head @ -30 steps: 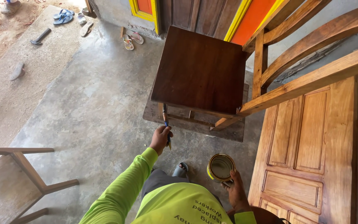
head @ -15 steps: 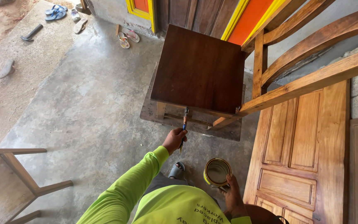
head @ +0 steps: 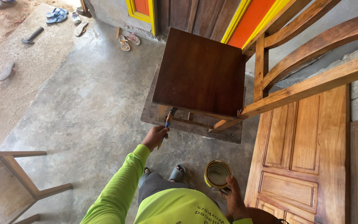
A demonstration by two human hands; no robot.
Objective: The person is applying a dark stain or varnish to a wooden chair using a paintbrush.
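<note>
Paintbrush (head: pixel 168 124) gripped in closed left hand (head: pixel 155 137), bristles at near edge of dark stained chair seat (head: pixel 199 72), right hand (head: pixel 233 199) fingers wrapped around open tin (head: pixel 217 174), near right.

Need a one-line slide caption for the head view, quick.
Left hand brushes under a dark wooden chair seat; right hand holds an open tin.

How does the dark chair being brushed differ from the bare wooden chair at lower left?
The dark chair is stained deep brown; the bare chair is pale, unfinished wood. The dark chair stands on a board under the brush held by the left hand; the bare chair sits straight on the concrete, apart from both hands. Both are wooden, with flat seats.
</note>
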